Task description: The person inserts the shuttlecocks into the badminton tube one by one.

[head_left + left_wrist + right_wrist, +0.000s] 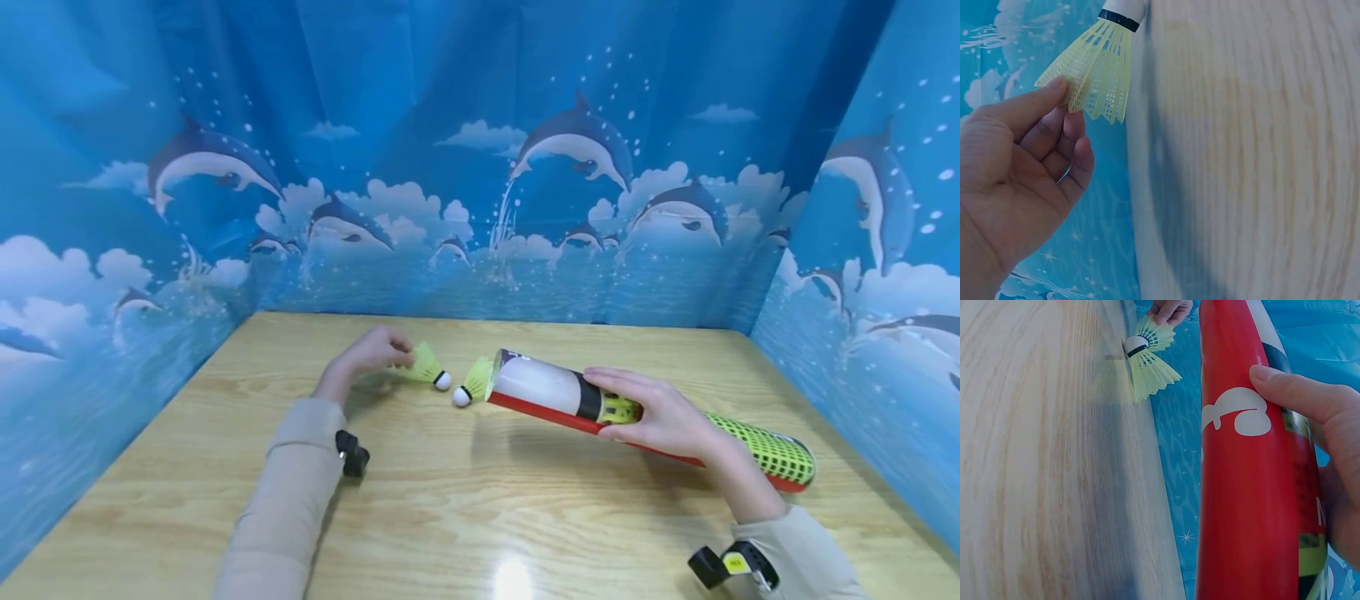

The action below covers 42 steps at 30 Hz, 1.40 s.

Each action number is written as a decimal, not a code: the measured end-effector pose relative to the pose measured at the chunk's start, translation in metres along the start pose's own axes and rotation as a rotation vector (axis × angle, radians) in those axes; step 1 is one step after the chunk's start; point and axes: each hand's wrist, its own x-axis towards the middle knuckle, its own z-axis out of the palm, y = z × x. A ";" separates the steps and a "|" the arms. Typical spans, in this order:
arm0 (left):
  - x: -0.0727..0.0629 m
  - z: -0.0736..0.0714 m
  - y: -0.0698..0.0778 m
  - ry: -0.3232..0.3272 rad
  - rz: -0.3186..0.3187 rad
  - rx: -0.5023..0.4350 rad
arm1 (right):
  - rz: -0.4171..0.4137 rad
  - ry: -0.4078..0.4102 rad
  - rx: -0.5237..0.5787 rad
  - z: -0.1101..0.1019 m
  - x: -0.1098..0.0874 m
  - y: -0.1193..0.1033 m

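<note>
My left hand is at the back left of the table, its thumb and fingers pinching the skirt rim of a yellow shuttlecock. In the left wrist view that shuttlecock has a white base and black band, the base pointing away from the hand. My right hand grips a shuttlecock tube around its middle, slanted, with its near-left end raised off the table. A second yellow shuttlecock lies by that end, base toward the left; the tube's edge partly hides its skirt. The tube's red side faces the right wrist camera.
The wooden table has a glare spot near its front. Behind it and along both sides hang blue sheets printed with dolphins and clouds. A black strapped device sits on the left wrist, another on the right.
</note>
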 end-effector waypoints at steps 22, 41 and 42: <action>-0.019 -0.005 0.019 0.077 0.023 -0.077 | 0.007 0.006 -0.028 0.002 0.003 0.002; -0.034 0.010 0.061 0.051 0.176 -0.075 | -0.011 0.015 -0.049 0.005 0.006 0.005; -0.035 0.011 0.063 0.052 0.183 -0.082 | -0.011 0.015 -0.049 0.005 0.006 0.005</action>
